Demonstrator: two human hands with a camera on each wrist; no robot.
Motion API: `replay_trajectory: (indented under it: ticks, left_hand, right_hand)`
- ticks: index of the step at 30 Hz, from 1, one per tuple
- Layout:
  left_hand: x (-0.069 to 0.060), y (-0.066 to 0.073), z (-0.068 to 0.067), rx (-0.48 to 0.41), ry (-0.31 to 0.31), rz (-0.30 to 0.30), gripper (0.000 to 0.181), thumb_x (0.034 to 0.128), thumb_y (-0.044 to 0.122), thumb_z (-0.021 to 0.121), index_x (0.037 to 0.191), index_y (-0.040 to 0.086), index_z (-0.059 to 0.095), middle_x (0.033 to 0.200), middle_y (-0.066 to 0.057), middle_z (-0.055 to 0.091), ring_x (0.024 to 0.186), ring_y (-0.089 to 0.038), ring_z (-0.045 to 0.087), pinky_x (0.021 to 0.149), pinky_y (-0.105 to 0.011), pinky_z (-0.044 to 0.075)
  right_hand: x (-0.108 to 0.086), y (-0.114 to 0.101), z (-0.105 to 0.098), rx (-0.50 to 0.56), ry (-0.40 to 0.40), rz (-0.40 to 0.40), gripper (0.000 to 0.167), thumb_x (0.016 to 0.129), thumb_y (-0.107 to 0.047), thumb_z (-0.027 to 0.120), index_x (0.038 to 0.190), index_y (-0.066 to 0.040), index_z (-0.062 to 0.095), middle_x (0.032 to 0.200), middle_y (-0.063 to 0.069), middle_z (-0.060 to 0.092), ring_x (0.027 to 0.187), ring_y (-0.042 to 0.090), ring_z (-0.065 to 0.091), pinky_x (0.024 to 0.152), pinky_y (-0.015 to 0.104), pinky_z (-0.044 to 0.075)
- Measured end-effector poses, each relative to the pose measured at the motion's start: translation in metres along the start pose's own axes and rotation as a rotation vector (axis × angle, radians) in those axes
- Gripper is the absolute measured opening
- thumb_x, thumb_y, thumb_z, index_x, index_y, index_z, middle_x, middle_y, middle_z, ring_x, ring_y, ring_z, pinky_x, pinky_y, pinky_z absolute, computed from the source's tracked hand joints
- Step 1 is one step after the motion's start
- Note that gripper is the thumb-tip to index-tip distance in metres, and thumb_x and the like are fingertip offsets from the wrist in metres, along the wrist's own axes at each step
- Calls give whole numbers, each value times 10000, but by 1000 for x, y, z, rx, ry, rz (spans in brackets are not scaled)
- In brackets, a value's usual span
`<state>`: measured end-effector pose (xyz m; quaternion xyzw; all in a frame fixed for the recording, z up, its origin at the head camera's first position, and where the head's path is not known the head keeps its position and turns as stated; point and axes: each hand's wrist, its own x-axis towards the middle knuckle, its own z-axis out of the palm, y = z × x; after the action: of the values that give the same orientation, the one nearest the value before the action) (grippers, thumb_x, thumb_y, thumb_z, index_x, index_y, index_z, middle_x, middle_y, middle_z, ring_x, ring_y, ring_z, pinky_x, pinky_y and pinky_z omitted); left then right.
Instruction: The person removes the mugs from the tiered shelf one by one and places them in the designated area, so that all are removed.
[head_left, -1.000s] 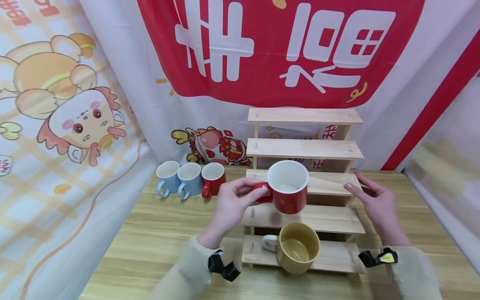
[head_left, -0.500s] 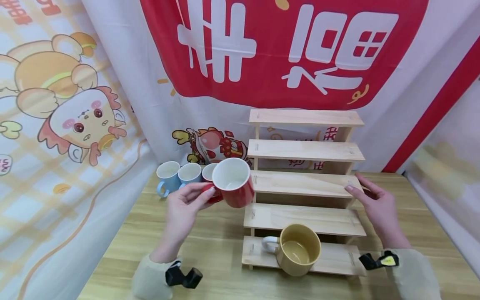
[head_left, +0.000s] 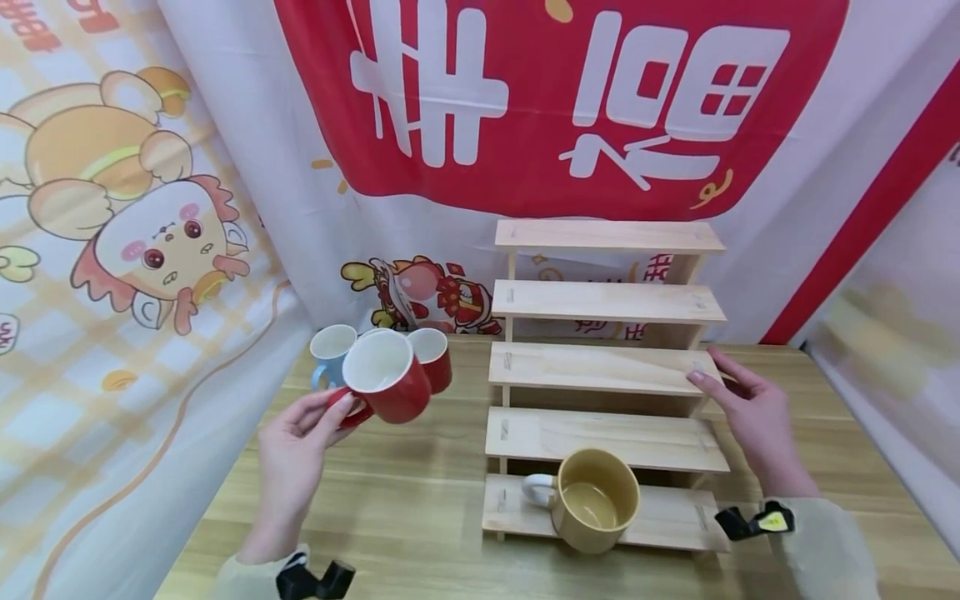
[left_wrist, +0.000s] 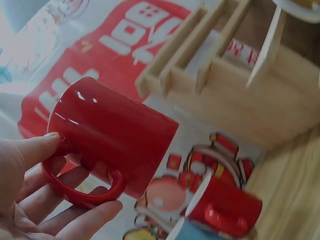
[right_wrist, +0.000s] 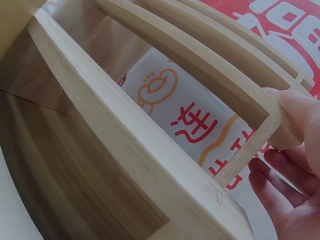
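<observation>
My left hand [head_left: 288,467] pinches the handle of a red mug [head_left: 390,387] with a white inside, held in the air left of the stepped wooden shelf [head_left: 600,367]. In the left wrist view the red mug [left_wrist: 110,135] is tipped, with the thumb on top of its handle and fingers below. My right hand [head_left: 753,417] grips the right end of the shelf's middle step, thumb on top and fingers at the side. A tan mug [head_left: 596,500] with a white handle stands on the lowest step.
Behind the held mug, a second red mug [head_left: 433,358] and a light blue mug [head_left: 330,350] stand on the wooden table [head_left: 405,517]; another blue one is mostly hidden. A printed cloth [head_left: 420,208] hangs behind the shelf, with more cloth at both sides.
My left hand has carried the red mug leftward from in front of the shelf to in front of the standing mugs. My right hand stays at the shelf.
</observation>
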<state>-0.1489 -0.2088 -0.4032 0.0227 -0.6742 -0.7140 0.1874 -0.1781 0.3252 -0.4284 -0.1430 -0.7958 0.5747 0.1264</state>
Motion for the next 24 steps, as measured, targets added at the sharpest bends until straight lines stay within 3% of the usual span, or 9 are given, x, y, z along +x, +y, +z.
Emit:
replay_trajectory:
  ticks: [6, 14, 24]
  left_hand:
    - [-3, -12, -29, -37, 168, -42, 298, 884, 34, 794, 1134, -101, 706, 988, -94, 767, 894, -239, 752, 743, -371, 605]
    - [-3, -34, -54, -86, 335, -111, 321, 862, 64, 819, 1127, -87, 718, 959, -74, 770, 901, -203, 750, 729, -350, 603]
    - [-3, -77, -79, -64, 392, -151, 342, 844, 74, 838, 1123, -83, 720, 902, -11, 772, 885, -159, 748, 722, -336, 599]
  right_hand:
    - [0, -1, 1, -27, -5, 1, 687, 906, -454, 767, 1505, -236, 509, 1519, 32, 504, 1131, 55, 531, 795, 55, 470]
    - [-1, 0, 0, 6, 0, -20, 653, 908, -394, 784, 1487, -222, 536, 1473, -26, 549, 1093, 1, 553, 802, 48, 469]
    - [-2, -1, 2, -13, 8, -7, 669, 907, -413, 781, 1493, -218, 526, 1491, 25, 531, 1103, 0, 548, 800, 54, 466]
